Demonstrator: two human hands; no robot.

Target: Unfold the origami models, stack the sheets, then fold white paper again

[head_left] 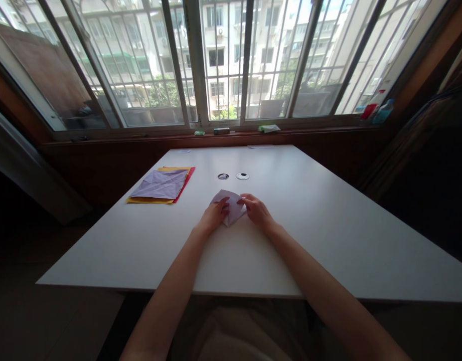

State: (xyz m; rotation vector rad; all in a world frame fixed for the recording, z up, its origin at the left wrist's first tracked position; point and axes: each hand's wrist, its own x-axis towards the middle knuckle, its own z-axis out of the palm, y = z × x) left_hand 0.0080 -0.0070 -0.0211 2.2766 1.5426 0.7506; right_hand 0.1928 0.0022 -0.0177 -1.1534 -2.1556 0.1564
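A sheet of pale lilac paper [234,204], folded into a small kite-like shape with a point toward me, lies on the white table in front of me. My left hand [215,213] holds the paper's left side, with its fingertips pressed on top near the centre crease. On the other side, my right hand [256,208] is closed at the right corner, its thumb and forefinger pinching the edge. Part of the paper is hidden beneath my left fingers.
A stack of creased lilac paper [161,184] over yellow and red sheets lies on the left of the white table [328,240]. Two round holes, one a cable grommet [242,176], sit beyond my hands. Small packets [269,129] rest on the window sill.
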